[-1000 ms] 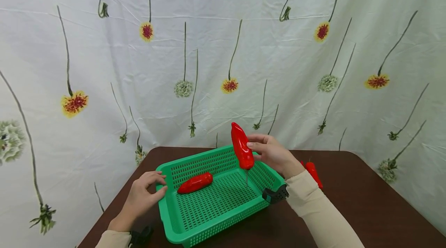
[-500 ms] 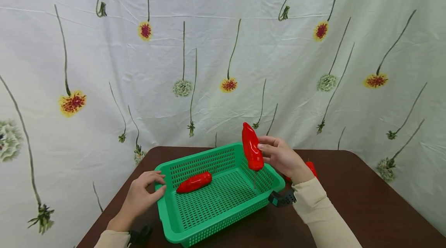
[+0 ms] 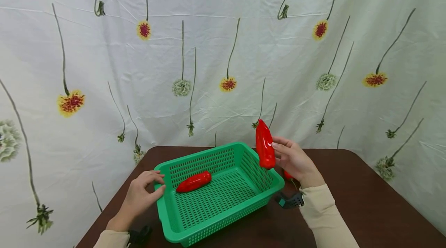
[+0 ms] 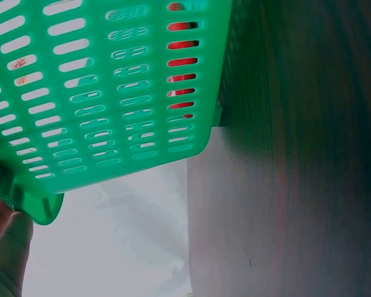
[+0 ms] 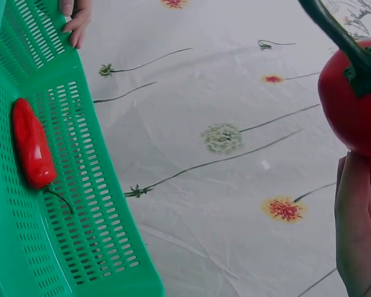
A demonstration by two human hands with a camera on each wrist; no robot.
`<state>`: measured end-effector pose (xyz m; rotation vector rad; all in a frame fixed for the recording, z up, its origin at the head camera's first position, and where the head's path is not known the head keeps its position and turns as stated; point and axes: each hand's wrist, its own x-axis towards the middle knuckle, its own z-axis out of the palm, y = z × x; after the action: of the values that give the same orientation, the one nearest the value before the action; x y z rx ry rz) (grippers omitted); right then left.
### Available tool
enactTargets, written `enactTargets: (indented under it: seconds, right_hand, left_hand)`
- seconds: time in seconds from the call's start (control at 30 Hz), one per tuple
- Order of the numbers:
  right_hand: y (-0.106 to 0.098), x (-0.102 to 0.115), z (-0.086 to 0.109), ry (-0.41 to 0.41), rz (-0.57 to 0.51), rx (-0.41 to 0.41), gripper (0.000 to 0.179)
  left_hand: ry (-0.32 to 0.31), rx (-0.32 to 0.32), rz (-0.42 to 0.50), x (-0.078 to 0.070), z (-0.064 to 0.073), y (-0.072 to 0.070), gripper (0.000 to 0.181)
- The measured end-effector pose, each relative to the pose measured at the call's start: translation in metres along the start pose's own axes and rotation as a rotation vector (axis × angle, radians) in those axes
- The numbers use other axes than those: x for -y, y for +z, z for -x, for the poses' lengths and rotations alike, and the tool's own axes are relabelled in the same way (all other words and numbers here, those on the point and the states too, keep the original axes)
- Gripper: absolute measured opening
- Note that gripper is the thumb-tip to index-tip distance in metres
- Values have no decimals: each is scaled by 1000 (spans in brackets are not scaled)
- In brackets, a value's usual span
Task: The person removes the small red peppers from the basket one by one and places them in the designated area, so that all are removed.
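My right hand (image 3: 296, 161) pinches a long red pepper (image 3: 265, 145) between thumb and fingers, held up over the basket's right end with its tip upward. In the right wrist view the green stem of this pepper (image 5: 358, 105) faces the camera. A second red pepper (image 3: 193, 182) lies inside the green perforated basket (image 3: 205, 234), toward its left side; its thin stem shows in the right wrist view. At the basket's left rim, my left hand (image 3: 141, 193) holds on with bent fingers and thumb. The left wrist view shows fingers (image 4: 12, 247) against the rim's lip.
Partly hidden behind my right wrist, another red pepper (image 3: 288, 175) lies on the dark brown table (image 3: 362, 197). A white cloth with printed flowers (image 3: 216, 62) hangs behind the table. Each wrist wears a black strap (image 3: 290, 200).
My right hand has moved right with the pepper, from over the basket's inside to its right end, and the pepper has turned more upright. The left hand and basket stay in place.
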<state>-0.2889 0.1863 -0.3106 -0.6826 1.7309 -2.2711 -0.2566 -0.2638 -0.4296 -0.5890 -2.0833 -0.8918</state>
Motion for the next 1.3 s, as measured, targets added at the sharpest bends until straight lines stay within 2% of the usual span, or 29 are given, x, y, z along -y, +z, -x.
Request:
enactTargets:
  seconds: [0.27,0.6,0.77,1.0,1.3]
  right_hand:
    - [-6,3,4,-2,-44,-44,20]
    - [-20,1,3,15,-76,-59,24]
    - [-29,1,5,10,-96,-99,26]
    - [-40,3,11,-3,-95,-152,25]
    - [-60,3,14,20,-79,-236,28]
  left_hand:
    - [30,-20,13,-1,-1,0,30]
    - [6,-3,-17,2,-1,0,28]
    - [13,-3,-9,1,-2,0,27]
    - [27,-20,-2,-1,-2,0,34]
    - [15,-17,-16,-1,-2,0,29]
